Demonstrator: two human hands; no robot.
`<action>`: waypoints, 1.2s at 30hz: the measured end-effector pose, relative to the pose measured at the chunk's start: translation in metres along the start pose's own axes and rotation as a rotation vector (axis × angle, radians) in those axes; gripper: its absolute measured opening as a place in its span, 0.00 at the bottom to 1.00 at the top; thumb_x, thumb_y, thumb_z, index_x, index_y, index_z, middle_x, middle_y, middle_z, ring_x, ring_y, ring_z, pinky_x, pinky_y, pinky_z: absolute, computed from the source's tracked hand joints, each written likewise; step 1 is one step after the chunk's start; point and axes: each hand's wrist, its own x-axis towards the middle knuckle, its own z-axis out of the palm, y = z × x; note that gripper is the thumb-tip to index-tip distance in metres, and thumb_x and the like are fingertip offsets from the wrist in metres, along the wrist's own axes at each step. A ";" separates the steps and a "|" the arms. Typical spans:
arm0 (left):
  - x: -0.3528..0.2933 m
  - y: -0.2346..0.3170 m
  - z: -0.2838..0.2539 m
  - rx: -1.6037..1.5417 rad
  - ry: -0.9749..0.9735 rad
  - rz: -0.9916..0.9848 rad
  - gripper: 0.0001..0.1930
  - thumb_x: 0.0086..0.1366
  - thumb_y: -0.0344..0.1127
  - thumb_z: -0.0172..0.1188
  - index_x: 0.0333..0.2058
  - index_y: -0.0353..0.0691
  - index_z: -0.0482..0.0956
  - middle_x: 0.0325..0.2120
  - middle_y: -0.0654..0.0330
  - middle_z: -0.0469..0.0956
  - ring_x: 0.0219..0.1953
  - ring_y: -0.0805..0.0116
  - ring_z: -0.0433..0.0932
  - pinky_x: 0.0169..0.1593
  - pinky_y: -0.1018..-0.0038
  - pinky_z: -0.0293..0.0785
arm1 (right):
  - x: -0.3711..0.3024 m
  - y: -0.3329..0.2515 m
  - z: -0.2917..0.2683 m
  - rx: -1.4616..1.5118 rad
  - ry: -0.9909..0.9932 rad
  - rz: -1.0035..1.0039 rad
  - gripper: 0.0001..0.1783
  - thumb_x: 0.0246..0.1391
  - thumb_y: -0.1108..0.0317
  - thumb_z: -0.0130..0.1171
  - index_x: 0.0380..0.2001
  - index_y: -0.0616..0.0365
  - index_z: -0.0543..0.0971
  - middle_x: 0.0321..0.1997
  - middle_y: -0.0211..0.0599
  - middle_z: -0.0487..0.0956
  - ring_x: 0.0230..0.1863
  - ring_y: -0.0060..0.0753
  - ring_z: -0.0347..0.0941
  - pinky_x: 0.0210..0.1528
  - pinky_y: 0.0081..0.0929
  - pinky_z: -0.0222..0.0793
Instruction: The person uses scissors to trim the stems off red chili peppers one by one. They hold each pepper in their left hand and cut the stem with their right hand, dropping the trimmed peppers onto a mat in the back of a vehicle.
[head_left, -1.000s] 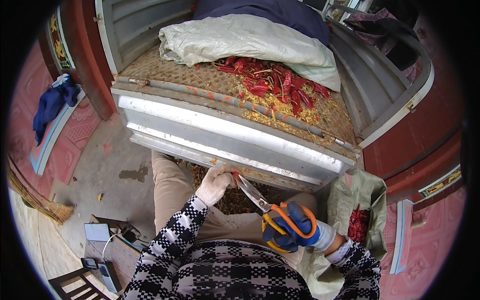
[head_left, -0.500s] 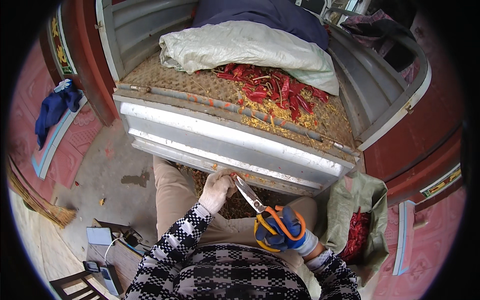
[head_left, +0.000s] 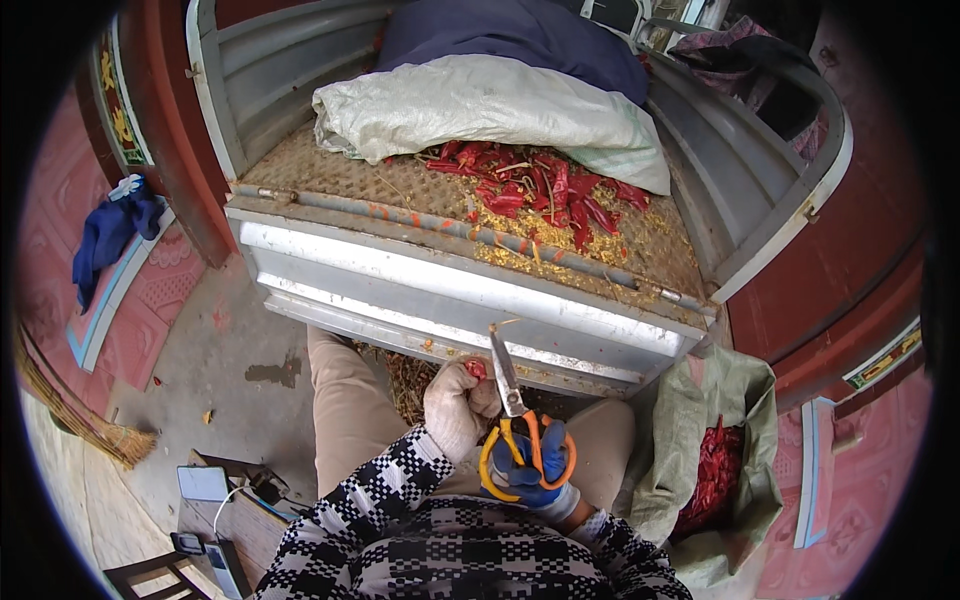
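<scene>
My left hand [head_left: 452, 412], in a whitish knitted glove, is closed on a red dried chili pepper [head_left: 476, 369]; only a small part of the pepper shows above the fingers. In a blue glove, my right hand [head_left: 540, 468] grips a pair of scissors [head_left: 506, 372] with orange and yellow handles. Their blades look nearly closed and point upward, just right of the left hand. A thin pale stem [head_left: 511, 321] shows at the blade tips. Beyond both hands, a heap of red chili peppers [head_left: 545, 190] lies on the cart bed among yellow seeds.
The cart's metal tailgate [head_left: 440, 285] hangs ahead of me. A pale woven sack [head_left: 480, 105] partly covers the heap. At my right stands an open green sack [head_left: 655, 470] with red chilies inside. To the left are a small wooden table [head_left: 235, 515] with devices and a broom [head_left: 125, 440].
My right hand has moved left, and the scissors have swung more upright, with a stem now at their tips. My left hand has shifted slightly right and down, with the pepper now showing more.
</scene>
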 end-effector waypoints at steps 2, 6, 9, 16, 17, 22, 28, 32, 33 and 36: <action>-0.004 -0.020 0.003 -0.003 0.377 0.014 0.03 0.54 0.30 0.48 0.26 0.39 0.71 0.17 0.65 0.64 0.19 0.72 0.61 0.25 0.76 0.61 | 0.016 -0.024 0.009 0.038 -0.122 -0.089 0.43 0.57 0.27 0.39 0.45 0.61 0.74 0.18 0.22 0.66 0.16 0.14 0.56 0.16 0.15 0.51; 0.001 0.007 0.010 0.072 0.273 0.223 0.06 0.53 0.33 0.50 0.26 0.38 0.71 0.16 0.64 0.63 0.18 0.72 0.59 0.24 0.74 0.56 | 0.005 -0.056 0.042 -0.528 0.270 0.173 0.38 0.60 0.33 0.43 0.42 0.63 0.75 0.16 0.22 0.64 0.15 0.16 0.57 0.18 0.15 0.51; 0.002 0.008 0.012 0.128 0.265 0.192 0.05 0.50 0.33 0.51 0.24 0.38 0.69 0.14 0.63 0.62 0.16 0.69 0.58 0.24 0.73 0.56 | -0.007 -0.068 0.047 -0.933 0.340 0.247 0.31 0.60 0.41 0.51 0.42 0.64 0.75 0.18 0.23 0.67 0.19 0.16 0.61 0.23 0.13 0.56; 0.005 0.009 -0.011 0.101 0.137 0.110 0.14 0.53 0.27 0.48 0.40 0.32 0.73 0.21 0.59 0.69 0.20 0.70 0.65 0.28 0.70 0.65 | -0.036 -0.099 0.061 -1.437 0.278 0.194 0.24 0.56 0.48 0.59 0.37 0.61 0.74 0.25 0.26 0.74 0.26 0.17 0.66 0.29 0.18 0.64; 0.007 0.011 -0.013 0.115 0.126 0.087 0.14 0.53 0.28 0.48 0.40 0.32 0.73 0.21 0.60 0.69 0.20 0.71 0.65 0.28 0.71 0.65 | -0.040 -0.105 0.063 -1.461 0.325 0.202 0.23 0.56 0.49 0.59 0.36 0.60 0.74 0.25 0.26 0.74 0.25 0.17 0.67 0.28 0.17 0.63; 0.008 0.010 -0.018 0.167 0.167 0.048 0.13 0.55 0.30 0.49 0.39 0.35 0.74 0.21 0.63 0.70 0.21 0.73 0.66 0.29 0.74 0.68 | -0.040 -0.163 0.080 -1.808 0.807 0.012 0.18 0.53 0.55 0.62 0.36 0.60 0.77 0.28 0.42 0.78 0.29 0.41 0.73 0.33 0.32 0.69; 0.012 0.010 -0.014 0.159 0.064 -0.069 0.09 0.56 0.26 0.51 0.37 0.37 0.72 0.25 0.61 0.72 0.23 0.73 0.68 0.30 0.73 0.70 | 0.000 -0.278 0.054 -2.403 1.423 0.189 0.30 0.49 0.42 0.57 0.44 0.58 0.77 0.37 0.48 0.82 0.41 0.48 0.80 0.44 0.40 0.73; 0.014 0.008 -0.018 0.184 0.042 -0.115 0.09 0.55 0.23 0.54 0.36 0.38 0.73 0.27 0.60 0.73 0.23 0.73 0.69 0.31 0.72 0.71 | 0.024 -0.320 0.036 -2.406 1.512 0.396 0.28 0.49 0.44 0.57 0.42 0.57 0.80 0.41 0.48 0.82 0.45 0.47 0.79 0.48 0.39 0.73; 0.012 0.009 -0.017 0.189 0.060 -0.113 0.09 0.55 0.23 0.56 0.36 0.39 0.73 0.27 0.59 0.74 0.22 0.74 0.68 0.32 0.71 0.73 | 0.035 -0.323 0.033 -2.390 1.500 0.471 0.28 0.49 0.45 0.57 0.43 0.57 0.80 0.42 0.47 0.82 0.46 0.45 0.79 0.49 0.37 0.73; 0.007 0.010 -0.014 0.191 0.095 -0.102 0.07 0.56 0.25 0.57 0.34 0.39 0.73 0.25 0.61 0.73 0.21 0.75 0.68 0.31 0.72 0.76 | 0.052 -0.322 0.030 -2.465 1.441 0.386 0.25 0.51 0.46 0.56 0.42 0.56 0.81 0.41 0.46 0.82 0.45 0.45 0.79 0.49 0.39 0.72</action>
